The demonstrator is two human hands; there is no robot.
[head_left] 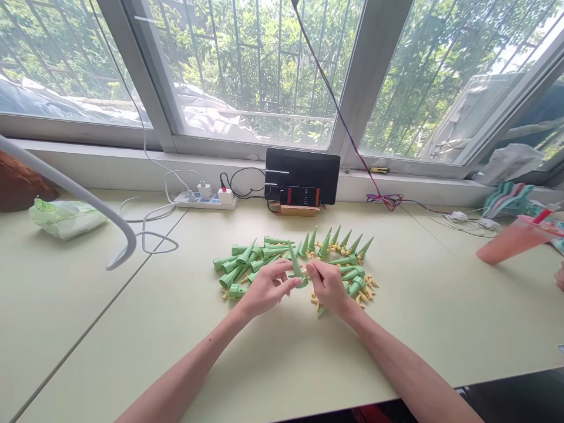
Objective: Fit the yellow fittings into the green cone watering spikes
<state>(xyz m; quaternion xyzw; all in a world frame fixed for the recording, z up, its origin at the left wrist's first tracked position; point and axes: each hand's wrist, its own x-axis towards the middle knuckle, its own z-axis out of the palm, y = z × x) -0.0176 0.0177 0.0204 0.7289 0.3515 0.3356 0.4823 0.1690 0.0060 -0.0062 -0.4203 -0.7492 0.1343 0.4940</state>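
My left hand [268, 289] is closed around the base of a green plastic watering spike [295, 258], its point tilted upward. Beside that base, my right hand [328, 285] is curled with thumb and finger pinching a small yellow plastic valve [305, 272], which meets the spike's side. Whether the two are joined cannot be made out. Green spikes [238, 261] lie in a heap behind and left of my left hand. A row of upright spikes [345, 239] with yellow pieces stands behind my right hand. More yellow valves [369, 284] lie loose to its right, among lying spikes.
A dark tablet [302, 167] leans by the window, a phone [301, 195] in front. At the back left are a power strip [207, 201], a plastic bag [66, 217] and a white curved arm [88, 194]. A tilted pink drink cup [513, 239] is at right, near another person's hand [559, 276].
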